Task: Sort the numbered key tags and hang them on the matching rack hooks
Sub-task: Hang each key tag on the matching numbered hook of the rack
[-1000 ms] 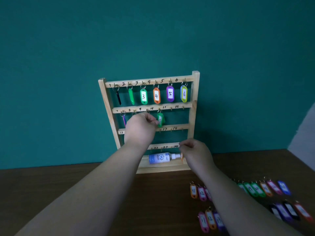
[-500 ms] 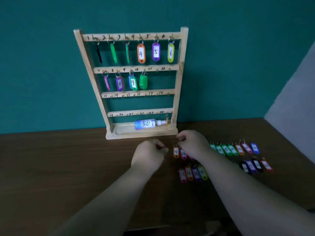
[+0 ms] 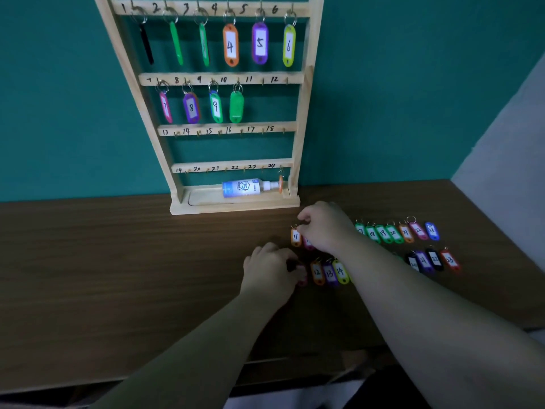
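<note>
Down on the table, two hands reach for loose key tags.
The right hand (image 3: 324, 228) is curled, and its thumb and finger pinch the ring of the orange tag 11 (image 3: 295, 237), which lies flat on the brown table (image 3: 118, 261) near the foot of the wooden rack (image 3: 303, 113). The left hand (image 3: 269, 268) is curled over the top of a pink tag (image 3: 303, 279) — whether it grips it or only touches it cannot be told. More loose tags (image 3: 383, 233) lie in two rows to the right — other hanging tags (image 3: 230, 45) fill the rack's top two bars.
</note>
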